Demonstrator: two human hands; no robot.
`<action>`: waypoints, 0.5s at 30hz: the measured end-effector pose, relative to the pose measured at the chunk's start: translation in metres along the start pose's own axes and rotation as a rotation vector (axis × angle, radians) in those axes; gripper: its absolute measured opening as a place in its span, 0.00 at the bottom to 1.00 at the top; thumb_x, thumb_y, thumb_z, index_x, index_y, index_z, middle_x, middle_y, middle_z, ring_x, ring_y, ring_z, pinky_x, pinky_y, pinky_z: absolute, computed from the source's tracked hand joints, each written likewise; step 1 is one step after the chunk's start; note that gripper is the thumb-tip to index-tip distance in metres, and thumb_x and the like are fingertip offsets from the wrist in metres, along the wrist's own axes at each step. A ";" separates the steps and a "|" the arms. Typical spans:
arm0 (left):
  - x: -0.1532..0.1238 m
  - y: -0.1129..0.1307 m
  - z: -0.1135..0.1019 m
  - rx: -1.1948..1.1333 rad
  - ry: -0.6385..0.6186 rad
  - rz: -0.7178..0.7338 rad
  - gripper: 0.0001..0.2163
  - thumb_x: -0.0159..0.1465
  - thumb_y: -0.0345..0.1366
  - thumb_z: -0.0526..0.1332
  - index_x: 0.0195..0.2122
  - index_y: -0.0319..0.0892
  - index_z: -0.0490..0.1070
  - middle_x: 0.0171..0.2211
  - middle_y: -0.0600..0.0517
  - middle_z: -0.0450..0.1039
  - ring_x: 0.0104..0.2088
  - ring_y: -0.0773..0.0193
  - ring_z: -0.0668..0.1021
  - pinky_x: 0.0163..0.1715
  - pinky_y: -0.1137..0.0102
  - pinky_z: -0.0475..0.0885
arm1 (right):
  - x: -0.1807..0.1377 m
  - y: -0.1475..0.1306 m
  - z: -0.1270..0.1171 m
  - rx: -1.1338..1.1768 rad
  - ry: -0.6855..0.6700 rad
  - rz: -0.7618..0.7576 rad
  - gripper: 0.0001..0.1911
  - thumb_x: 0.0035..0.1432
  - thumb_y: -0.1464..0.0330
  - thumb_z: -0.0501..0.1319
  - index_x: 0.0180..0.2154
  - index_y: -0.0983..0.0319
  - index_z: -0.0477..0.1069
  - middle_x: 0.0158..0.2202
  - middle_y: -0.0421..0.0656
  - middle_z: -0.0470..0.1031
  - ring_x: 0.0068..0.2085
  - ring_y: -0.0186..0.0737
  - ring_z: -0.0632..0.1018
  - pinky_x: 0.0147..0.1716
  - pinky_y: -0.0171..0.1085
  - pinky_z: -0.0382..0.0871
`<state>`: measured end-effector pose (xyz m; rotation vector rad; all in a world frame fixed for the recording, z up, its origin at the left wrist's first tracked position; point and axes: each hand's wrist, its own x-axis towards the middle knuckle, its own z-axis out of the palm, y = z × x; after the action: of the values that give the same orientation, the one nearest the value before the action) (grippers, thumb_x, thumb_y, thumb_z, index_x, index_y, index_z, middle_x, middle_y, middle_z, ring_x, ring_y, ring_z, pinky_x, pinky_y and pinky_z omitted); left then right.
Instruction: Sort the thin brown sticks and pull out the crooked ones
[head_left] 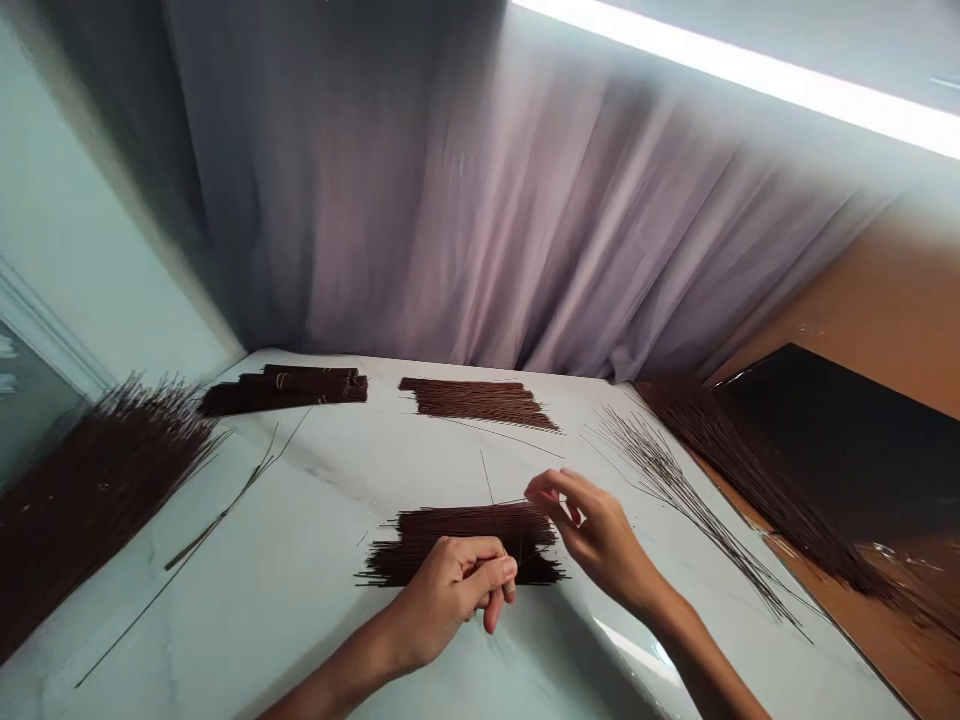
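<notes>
My left hand [465, 585] is closed, thumb pressed against the curled fingers. A thin dark stick [487, 476], like an incense stick, rises from its grip, leaning slightly left. Just beyond and beneath that hand lies a flat pile of dark brown sticks [450, 525] with uneven ends. My right hand [589, 520] hovers over the pile's right end, its thumb and fingertips brought together. Whatever is between those fingertips, if anything, is too small to make out. The two hands are apart from each other.
Farther back on the white table [300, 600] lie another flat stick pile [480, 400] and tied dark bundles [315, 385]. A large heap of sticks [97, 490] fills the left side. Loose sticks [697, 510] fan out at right, beside a long dark bunch [757, 480]. Curtains hang behind.
</notes>
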<state>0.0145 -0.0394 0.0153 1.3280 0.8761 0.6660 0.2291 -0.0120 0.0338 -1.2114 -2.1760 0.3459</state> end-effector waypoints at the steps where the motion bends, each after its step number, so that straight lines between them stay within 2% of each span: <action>1: 0.002 -0.003 -0.001 0.042 0.032 0.026 0.18 0.70 0.45 0.57 0.26 0.41 0.70 0.17 0.56 0.66 0.22 0.69 0.64 0.25 0.72 0.56 | 0.004 -0.005 -0.004 -0.074 0.052 -0.078 0.10 0.71 0.69 0.53 0.37 0.59 0.71 0.30 0.41 0.75 0.32 0.38 0.73 0.31 0.35 0.63; 3: 0.009 -0.008 -0.007 0.057 0.140 0.072 0.19 0.70 0.46 0.57 0.25 0.41 0.69 0.18 0.56 0.66 0.23 0.68 0.65 0.26 0.72 0.57 | 0.002 -0.016 -0.001 -0.181 0.155 -0.233 0.10 0.70 0.73 0.53 0.38 0.59 0.72 0.29 0.41 0.75 0.33 0.39 0.71 0.32 0.36 0.60; 5: 0.014 -0.008 -0.016 -0.009 0.239 0.084 0.18 0.69 0.48 0.57 0.27 0.41 0.69 0.18 0.57 0.64 0.22 0.69 0.62 0.25 0.72 0.55 | -0.013 -0.025 0.015 -0.168 0.217 -0.280 0.10 0.69 0.76 0.53 0.38 0.59 0.70 0.28 0.41 0.75 0.31 0.38 0.70 0.31 0.36 0.59; 7: 0.014 -0.003 -0.023 -0.102 0.278 0.050 0.17 0.69 0.48 0.57 0.29 0.41 0.70 0.18 0.58 0.63 0.21 0.70 0.58 0.22 0.73 0.51 | -0.031 -0.027 0.035 -0.061 0.214 -0.209 0.10 0.69 0.76 0.53 0.38 0.59 0.69 0.27 0.40 0.73 0.28 0.36 0.70 0.28 0.35 0.59; 10: 0.008 0.008 -0.025 -0.209 0.219 -0.015 0.17 0.68 0.47 0.58 0.30 0.39 0.72 0.18 0.57 0.63 0.20 0.71 0.54 0.21 0.73 0.47 | -0.048 -0.018 0.050 0.109 0.137 -0.019 0.08 0.71 0.71 0.54 0.38 0.59 0.69 0.27 0.39 0.72 0.26 0.34 0.71 0.26 0.33 0.62; 13: 0.003 0.014 -0.023 -0.274 0.168 -0.023 0.19 0.69 0.48 0.56 0.31 0.38 0.73 0.18 0.56 0.64 0.20 0.71 0.52 0.21 0.73 0.46 | -0.045 -0.007 0.042 0.228 0.039 0.137 0.10 0.72 0.64 0.55 0.36 0.58 0.70 0.27 0.38 0.72 0.27 0.34 0.72 0.27 0.33 0.64; 15: 0.003 0.014 -0.024 -0.287 0.163 -0.005 0.23 0.70 0.51 0.53 0.30 0.37 0.74 0.17 0.56 0.65 0.20 0.71 0.52 0.20 0.73 0.47 | -0.039 -0.004 0.031 0.270 -0.018 0.190 0.13 0.72 0.61 0.56 0.35 0.58 0.71 0.27 0.38 0.73 0.28 0.35 0.74 0.28 0.33 0.64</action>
<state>-0.0030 -0.0222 0.0284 1.0252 0.8772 0.8712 0.2218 -0.0444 -0.0035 -1.2646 -1.9566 0.7087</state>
